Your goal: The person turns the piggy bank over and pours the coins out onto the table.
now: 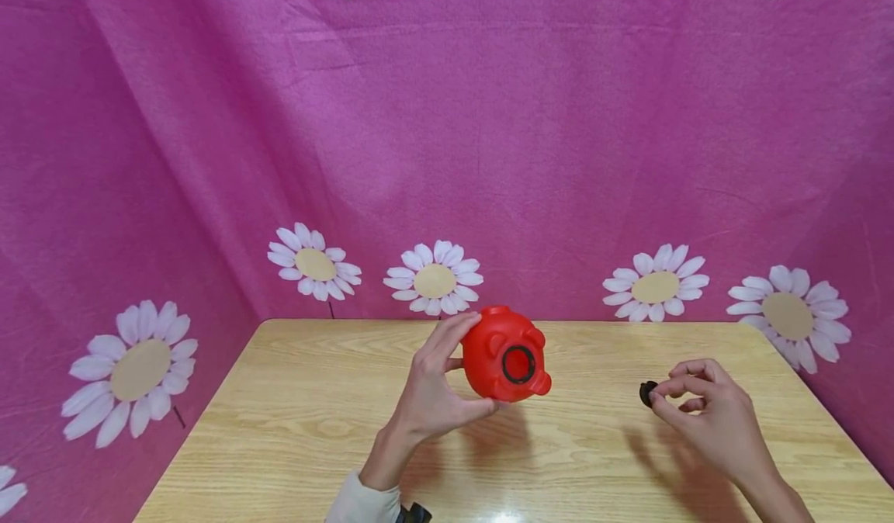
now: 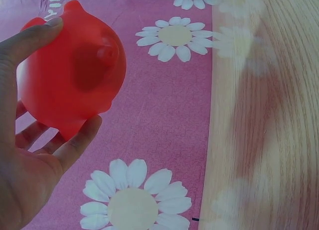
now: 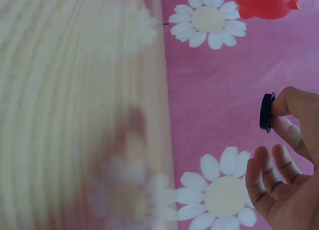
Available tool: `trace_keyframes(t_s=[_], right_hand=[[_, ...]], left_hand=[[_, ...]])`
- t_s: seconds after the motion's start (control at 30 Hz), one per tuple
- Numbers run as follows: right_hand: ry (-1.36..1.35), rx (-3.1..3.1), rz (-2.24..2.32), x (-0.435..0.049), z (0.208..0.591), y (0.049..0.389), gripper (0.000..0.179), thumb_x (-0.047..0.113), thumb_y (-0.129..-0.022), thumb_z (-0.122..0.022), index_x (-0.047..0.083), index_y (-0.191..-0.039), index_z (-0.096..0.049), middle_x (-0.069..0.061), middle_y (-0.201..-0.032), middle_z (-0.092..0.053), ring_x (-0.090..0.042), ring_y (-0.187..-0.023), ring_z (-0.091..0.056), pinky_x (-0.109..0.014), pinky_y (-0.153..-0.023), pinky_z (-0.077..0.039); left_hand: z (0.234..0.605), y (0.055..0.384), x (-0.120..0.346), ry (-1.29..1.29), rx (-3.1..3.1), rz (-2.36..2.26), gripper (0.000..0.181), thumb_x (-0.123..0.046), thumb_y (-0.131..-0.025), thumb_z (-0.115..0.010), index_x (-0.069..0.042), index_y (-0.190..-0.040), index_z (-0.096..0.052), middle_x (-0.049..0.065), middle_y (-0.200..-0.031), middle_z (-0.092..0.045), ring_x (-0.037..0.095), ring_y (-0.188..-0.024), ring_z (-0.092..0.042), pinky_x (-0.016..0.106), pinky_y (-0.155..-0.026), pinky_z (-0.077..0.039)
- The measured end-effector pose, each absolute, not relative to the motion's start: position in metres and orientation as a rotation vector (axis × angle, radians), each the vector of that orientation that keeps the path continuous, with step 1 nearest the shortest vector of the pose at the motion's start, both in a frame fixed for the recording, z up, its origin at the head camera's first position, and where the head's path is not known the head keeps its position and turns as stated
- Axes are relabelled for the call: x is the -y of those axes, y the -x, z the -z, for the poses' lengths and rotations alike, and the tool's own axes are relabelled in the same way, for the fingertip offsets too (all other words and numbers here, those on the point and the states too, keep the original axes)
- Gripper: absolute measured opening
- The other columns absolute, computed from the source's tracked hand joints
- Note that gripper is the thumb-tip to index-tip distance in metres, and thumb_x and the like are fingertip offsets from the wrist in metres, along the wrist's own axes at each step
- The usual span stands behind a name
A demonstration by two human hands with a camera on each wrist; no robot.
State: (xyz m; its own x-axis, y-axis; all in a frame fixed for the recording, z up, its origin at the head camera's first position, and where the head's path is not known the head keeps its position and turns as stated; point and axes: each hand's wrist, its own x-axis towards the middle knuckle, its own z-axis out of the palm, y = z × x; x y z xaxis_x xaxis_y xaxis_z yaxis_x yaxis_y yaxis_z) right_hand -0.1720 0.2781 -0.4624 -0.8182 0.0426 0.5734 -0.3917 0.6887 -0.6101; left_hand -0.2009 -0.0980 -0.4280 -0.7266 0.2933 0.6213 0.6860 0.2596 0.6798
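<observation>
A round red piggy bank (image 1: 482, 360) is held up above the table by my left hand (image 1: 436, 391), thumb below and fingers over its upper side. Its underside faces the head camera, showing stubby feet and a round hole with a black rim (image 1: 507, 364). In the left wrist view the smooth red body (image 2: 75, 65) sits between thumb and fingers. Off to the right, my right hand (image 1: 712, 414) pinches a small black round plug (image 1: 646, 393) between thumb and index finger. The right wrist view shows that plug (image 3: 266, 112) edge-on, the other fingers loosely curled.
A light wood-grain table (image 1: 314, 430) lies beneath both hands. Behind it and at the sides hangs a magenta cloth (image 1: 489, 158) printed with white daisies and letters. A black strap piece (image 1: 417, 514) shows at the left wrist.
</observation>
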Motion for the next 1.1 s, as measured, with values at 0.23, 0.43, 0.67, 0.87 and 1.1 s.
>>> trace_keyframes(t_s=[0.23, 0.43, 0.67, 0.87, 1.1], right_hand=[[-0.257, 2.408, -1.058, -0.284, 0.474, 0.175, 0.023, -0.004, -0.077, -0.091, 0.016, -0.079, -0.08, 0.011, -0.101, -0.058, 0.012, -0.084, -0.055, -0.009, -0.063, -0.053], [-0.25, 2.476, -1.008, -0.29, 0.485, 0.177, 0.023, 0.0, -0.078, -0.092, 0.019, -0.078, -0.079, 0.01, -0.1, -0.06, 0.014, -0.085, -0.053, -0.01, -0.062, -0.053], [-0.228, 2.524, -1.008, -0.295, 0.498, 0.177, 0.022, 0.001, -0.079, -0.092, 0.018, -0.078, -0.078, -0.001, -0.102, -0.061, 0.013, -0.083, -0.056, -0.009, -0.064, -0.055], [-0.21, 2.552, -1.0, -0.295, 0.503, 0.178, 0.019, 0.002, -0.08, -0.091, 0.015, -0.078, -0.078, -0.003, -0.103, -0.061, 0.013, -0.082, -0.056, -0.009, -0.064, -0.055], [-0.2, 2.553, -0.991, -0.294, 0.502, 0.177, 0.018, 0.003, -0.08, -0.092, 0.015, -0.078, -0.078, -0.003, -0.102, -0.061, 0.013, -0.079, -0.057, -0.008, -0.064, -0.055]], left_hand=[[0.428, 0.201, 0.098, 0.887, 2.169, 1.459, 0.094, -0.013, -0.071, -0.096, -0.018, -0.155, -0.054, 0.006, -0.155, -0.056, 0.027, -0.138, -0.059, 0.026, -0.085, -0.066], [0.428, 0.201, 0.098, 0.887, 2.162, 1.458, 0.094, -0.014, -0.071, -0.097, -0.018, -0.155, -0.055, 0.005, -0.155, -0.056, 0.027, -0.137, -0.059, 0.025, -0.085, -0.066], [0.428, 0.2, 0.098, 0.888, 2.163, 1.458, 0.094, -0.013, -0.071, -0.096, -0.016, -0.155, -0.054, 0.007, -0.155, -0.056, 0.028, -0.137, -0.059, 0.027, -0.085, -0.066], [0.428, 0.199, 0.098, 0.88, 2.171, 1.475, 0.095, -0.013, -0.072, -0.096, -0.018, -0.156, -0.054, 0.006, -0.155, -0.056, 0.027, -0.137, -0.059, 0.027, -0.086, -0.066], [0.429, 0.201, 0.098, 0.901, 2.146, 1.465, 0.093, -0.013, -0.072, -0.096, -0.016, -0.155, -0.054, 0.008, -0.155, -0.055, 0.028, -0.137, -0.059, 0.026, -0.085, -0.066]])
